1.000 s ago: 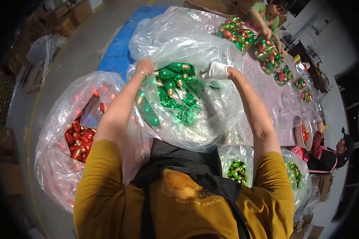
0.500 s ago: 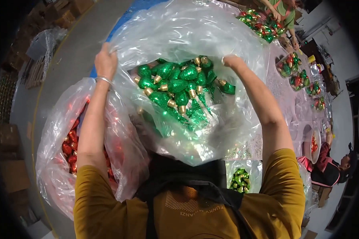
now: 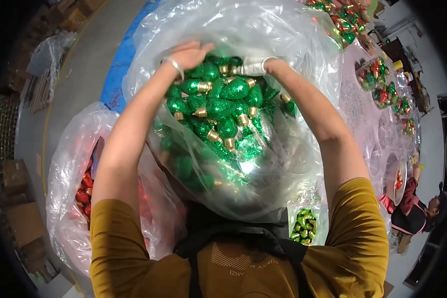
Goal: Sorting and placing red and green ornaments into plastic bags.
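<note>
A big clear plastic bag (image 3: 149, 44) stands open in front of me, full of glittery green bulb ornaments (image 3: 223, 108) with gold screw-style caps. My left hand (image 3: 187, 54), a pale band at its wrist, reaches over the far left of the pile with fingers stretched out and holding nothing I can see. At the pile's far edge, my right hand (image 3: 256, 65) reaches in beside the bulbs. It looks white, gloved or behind plastic, and its fingers are hidden. To my left, a second clear bag (image 3: 67, 149) contains red ornaments (image 3: 84, 191).
A pink-covered table (image 3: 350, 74) runs along the right, bearing clear packs of mixed ornaments (image 3: 377, 74). Small green ornaments (image 3: 303, 227) lie near my right elbow. A person (image 3: 414, 208) is at the far right. Cardboard boxes (image 3: 25, 223) line the left.
Both hands have moved inward from the bag's rim to the far part of the green pile. My left hand has let go of the plastic. The bag's opening now sits wider around the bulbs.
</note>
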The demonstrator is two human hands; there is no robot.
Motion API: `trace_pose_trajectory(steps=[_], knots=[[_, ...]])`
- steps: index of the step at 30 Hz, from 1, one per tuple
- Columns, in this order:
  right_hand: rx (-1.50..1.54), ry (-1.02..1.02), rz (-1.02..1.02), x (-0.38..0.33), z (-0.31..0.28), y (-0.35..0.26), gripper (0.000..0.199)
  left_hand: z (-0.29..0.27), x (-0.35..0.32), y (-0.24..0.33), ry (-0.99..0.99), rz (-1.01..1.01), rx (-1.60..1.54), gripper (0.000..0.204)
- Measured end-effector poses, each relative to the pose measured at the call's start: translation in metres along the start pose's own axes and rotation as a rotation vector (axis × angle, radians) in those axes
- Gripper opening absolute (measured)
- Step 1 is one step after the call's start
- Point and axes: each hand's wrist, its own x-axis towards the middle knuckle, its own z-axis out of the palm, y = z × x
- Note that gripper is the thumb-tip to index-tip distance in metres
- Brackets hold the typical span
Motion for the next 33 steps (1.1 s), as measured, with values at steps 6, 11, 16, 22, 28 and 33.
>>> trace_pose_trajectory(steps=[6, 11, 16, 22, 28, 33], knots=[[0.166, 0.351, -0.314, -0.013, 0.049, -0.001, 0.073, 0.038, 0.044, -0.047, 0.045, -0.016, -0.25, 0.073], [0.55, -0.101, -0.287, -0.08, 0.012, -0.051, 0.067, 0.054, -0.007, -0.037, -0.228, 0.379, -0.033, 0.064], [0.249, -0.291, -0.294, -0.128, 0.012, -0.073, 0.057, 0.056, -0.063, 0.002, -0.326, 0.512, -0.071, 0.057], [0.237, 0.39, -0.546, -0.144, -0.043, -0.074, 0.047, 0.024, -0.134, 0.026, 0.061, 0.649, 0.073, 0.054], [0.063, 0.317, 0.006, -0.13, -0.061, -0.037, 0.044, 0.021, -0.126, -0.025, 0.43, 0.358, 0.482, 0.056], [0.547, 0.121, 0.136, -0.271, -0.09, -0.17, 0.053, 0.041, -0.125, -0.107, 0.412, 0.229, 0.22, 0.054]])
